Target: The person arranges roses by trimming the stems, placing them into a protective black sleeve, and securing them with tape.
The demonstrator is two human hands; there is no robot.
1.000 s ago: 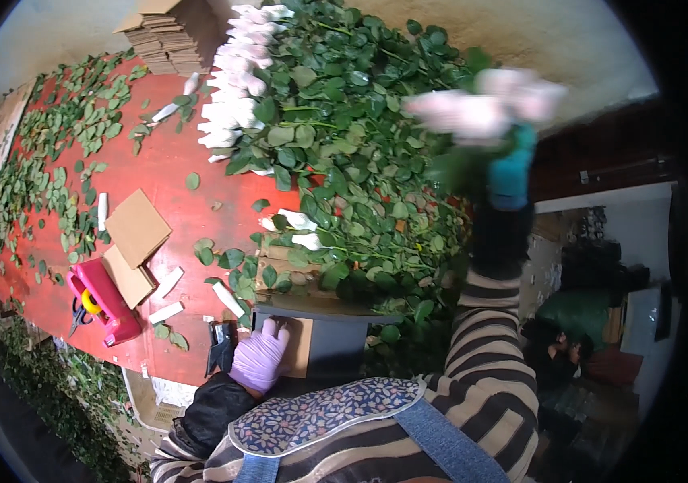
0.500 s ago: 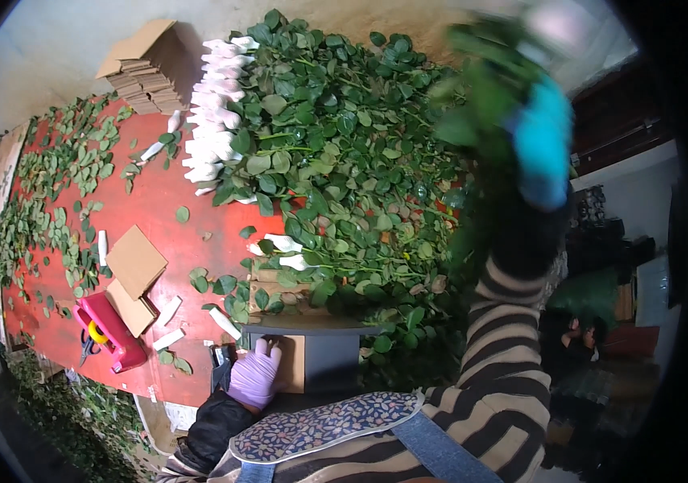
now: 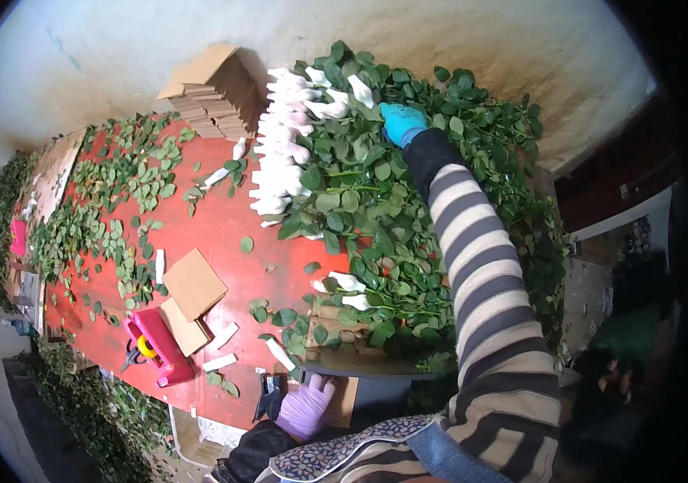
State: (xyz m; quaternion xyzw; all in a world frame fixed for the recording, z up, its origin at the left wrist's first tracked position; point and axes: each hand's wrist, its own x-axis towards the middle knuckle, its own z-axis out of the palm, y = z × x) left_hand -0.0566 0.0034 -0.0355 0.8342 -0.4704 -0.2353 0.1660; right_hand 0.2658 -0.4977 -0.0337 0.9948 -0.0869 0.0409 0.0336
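Observation:
My right hand [image 3: 400,122], in a teal glove, reaches far across the table into a big heap of rose stems and leaves [image 3: 376,209]. Its fingers are curled around a bunch of stems whose white-wrapped buds [image 3: 352,90] lie just left of it. More white-wrapped buds [image 3: 279,161] form a row along the heap's left side. My left hand [image 3: 305,406], in a purple glove, rests flat at the near table edge on a piece of cardboard [image 3: 345,401], holding nothing.
The red table [image 3: 223,233] carries loose leaves, cardboard sheets [image 3: 192,283], and a pink tray [image 3: 159,348] with scissors. A cardboard stack [image 3: 211,92] stands at the far edge. A small dark object [image 3: 267,394] lies by my left hand. Two wrapped buds [image 3: 348,290] lie nearer.
My right hand held a bunch of white-wrapped roses up in the air; it has swung left and down, and the bunch now lies on the heap. My left hand stayed put.

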